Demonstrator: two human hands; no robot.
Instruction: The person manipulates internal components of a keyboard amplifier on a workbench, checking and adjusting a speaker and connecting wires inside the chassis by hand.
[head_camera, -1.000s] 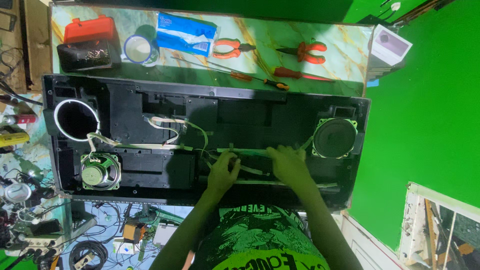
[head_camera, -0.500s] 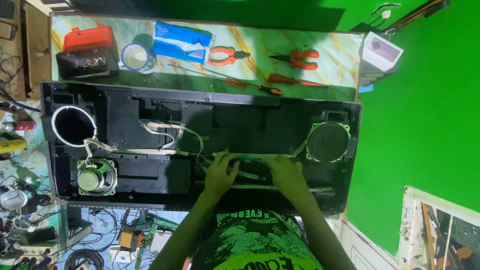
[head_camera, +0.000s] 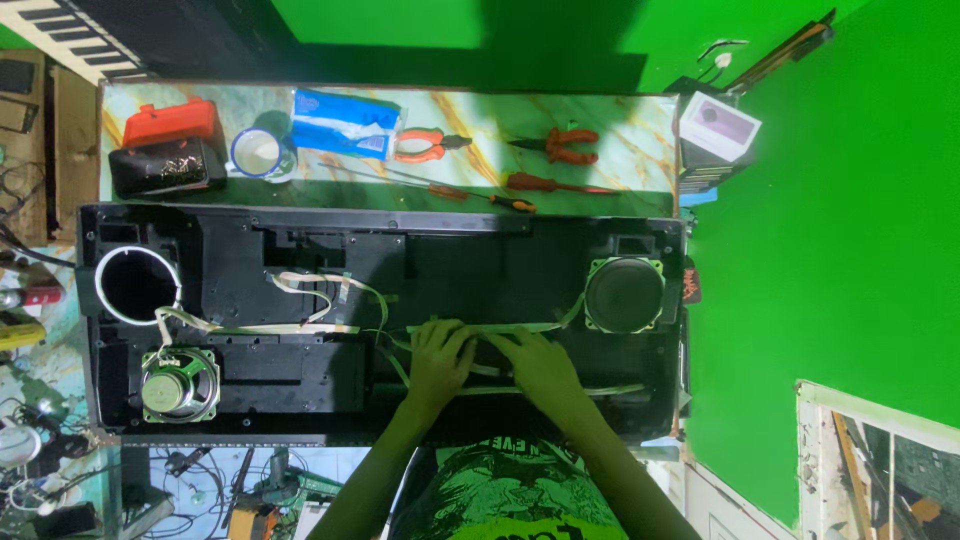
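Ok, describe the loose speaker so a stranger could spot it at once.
Find the long black case on the table. The loose speaker lies in its near-left corner, below the empty white ring. It shows a silver magnet, unlike the black mounted speaker at far right.

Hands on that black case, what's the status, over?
Left hand and right hand both pressing flat ribbon cables inside open keyboard case. Nothing gripped. Nothing blocking.
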